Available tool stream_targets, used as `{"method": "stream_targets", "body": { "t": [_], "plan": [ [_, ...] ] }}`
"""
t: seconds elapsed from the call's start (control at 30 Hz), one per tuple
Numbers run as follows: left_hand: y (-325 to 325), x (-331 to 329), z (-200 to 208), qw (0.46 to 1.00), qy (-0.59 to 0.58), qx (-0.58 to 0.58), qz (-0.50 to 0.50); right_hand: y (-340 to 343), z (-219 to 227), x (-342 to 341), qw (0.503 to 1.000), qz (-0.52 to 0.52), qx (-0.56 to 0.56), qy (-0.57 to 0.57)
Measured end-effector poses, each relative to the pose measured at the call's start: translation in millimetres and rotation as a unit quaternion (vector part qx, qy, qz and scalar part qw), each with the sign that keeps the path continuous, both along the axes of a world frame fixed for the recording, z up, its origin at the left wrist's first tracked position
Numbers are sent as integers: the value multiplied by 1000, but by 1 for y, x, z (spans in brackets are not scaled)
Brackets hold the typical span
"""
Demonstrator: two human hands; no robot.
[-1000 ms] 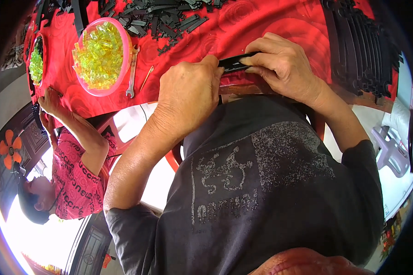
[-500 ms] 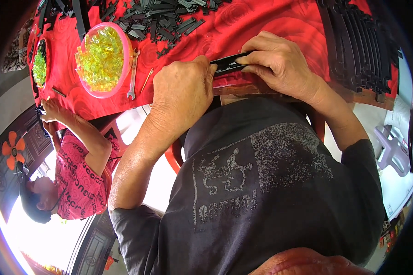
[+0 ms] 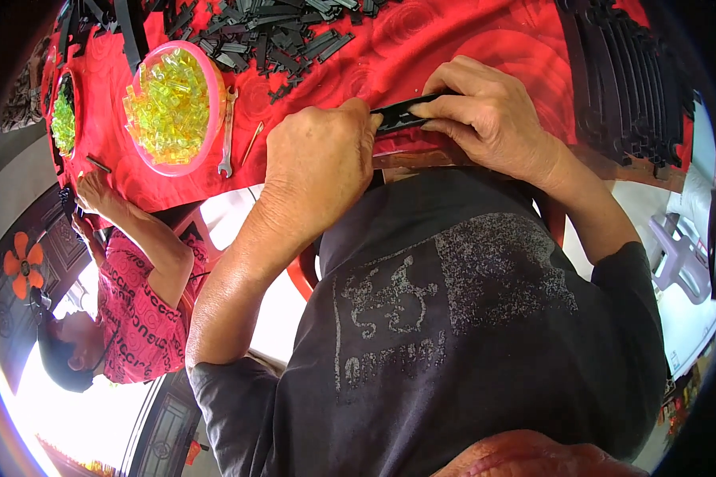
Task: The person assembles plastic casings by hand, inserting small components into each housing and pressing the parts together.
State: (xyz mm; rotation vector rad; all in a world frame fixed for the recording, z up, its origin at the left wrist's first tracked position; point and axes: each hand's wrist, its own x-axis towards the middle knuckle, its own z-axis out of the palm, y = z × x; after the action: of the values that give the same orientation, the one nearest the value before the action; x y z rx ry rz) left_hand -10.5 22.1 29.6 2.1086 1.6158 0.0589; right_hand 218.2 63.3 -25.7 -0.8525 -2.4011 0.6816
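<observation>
Between my two hands, just over the table's front edge, is a long black plastic strip (image 3: 395,117) with a raised rim. My left hand (image 3: 318,155) is closed around its left end, thumb side up, and most of that end is hidden in the grip. With thumb and fingertips my right hand (image 3: 485,107) pinches the strip's right part. Whether those fingertips also hold a small piece, I cannot tell. To the left lies a pink bowl (image 3: 215,103) heaped with clear yellow plastic pieces (image 3: 171,107).
A red cloth (image 3: 422,56) covers the table. Small black pieces (image 3: 278,36) lie piled at the back; long black strips (image 3: 624,87) are stacked at the right. A wrench (image 3: 228,131) and a thin stick (image 3: 252,143) lie beside the bowl. At the left, a co-worker (image 3: 147,294) handles dark parts near another bowl (image 3: 64,119).
My hands have barely shifted; the black strip is tilted slightly differently. The co-worker's hands have moved a little, and the bowl sits slightly further left in view.
</observation>
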Motion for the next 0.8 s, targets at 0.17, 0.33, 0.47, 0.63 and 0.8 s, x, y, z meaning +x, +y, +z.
{"method": "stream_targets", "body": {
  "t": [0.17, 0.33, 0.47, 0.63, 0.8],
  "plan": [
    [3, 3, 2, 1000, 7, -8, -11, 0, 1, 1, 1000, 1, -2, -7],
    [4, -1, 6, 1000, -8, -19, -7, 1, 1, 0, 1000, -1, -4, -2],
    [3, -1, 4, 999, -21, -29, 11, 1, 2, 1, 1000, -1, -5, -11],
    [4, -3, 2, 999, -24, -25, 10, 0, 1, 0, 1000, 0, -2, -6],
    [4, -4, 1, 999, -30, -33, 10, 0, 2, 0, 1000, 1, -5, -12]
  ]
}}
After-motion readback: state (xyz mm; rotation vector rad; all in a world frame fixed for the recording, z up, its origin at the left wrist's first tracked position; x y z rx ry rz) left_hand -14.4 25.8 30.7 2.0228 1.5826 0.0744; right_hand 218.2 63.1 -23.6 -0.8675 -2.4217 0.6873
